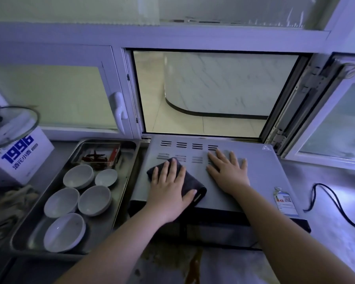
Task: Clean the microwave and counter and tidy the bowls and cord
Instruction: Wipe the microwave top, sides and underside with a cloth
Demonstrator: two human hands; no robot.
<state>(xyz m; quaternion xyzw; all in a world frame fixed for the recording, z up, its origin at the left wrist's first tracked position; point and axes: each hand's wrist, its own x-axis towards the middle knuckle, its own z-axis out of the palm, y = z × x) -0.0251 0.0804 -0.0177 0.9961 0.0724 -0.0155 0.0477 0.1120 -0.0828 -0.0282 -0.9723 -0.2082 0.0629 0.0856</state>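
The microwave (260, 177) stands against the table's (326, 177) far edge, below an open window, with its grey vented top facing the camera. Both hands rest on that top. The left hand (168, 187) lies flat on a dark folded cloth (190, 180), fingers straight and spread, pressing it near the top's front left corner. The right hand (228, 171) is flat too, palm down on bare metal just beside the cloth, and holds nothing. It looks placed to steady the oven.

The cloth is soft and limp, so it should follow a flat palm, and pressure from above will likely move it better than a pinch. The microwave looks heavy and stiff; its smooth top should wipe easily, though the vent slots may catch the fabric.

The 5 white bowls (78, 176) sit loose in a steel tray (119, 201) toward the table's left edge, just beside the microwave and near the left hand. They look hard and breakable, best lifted by the rim 1 at a time. The black cord (340, 210) trails over the table's right side, well apart from both hands; it is flexible and should coil. A brown stain (194, 267) marks the table's near edge in front of the oven.
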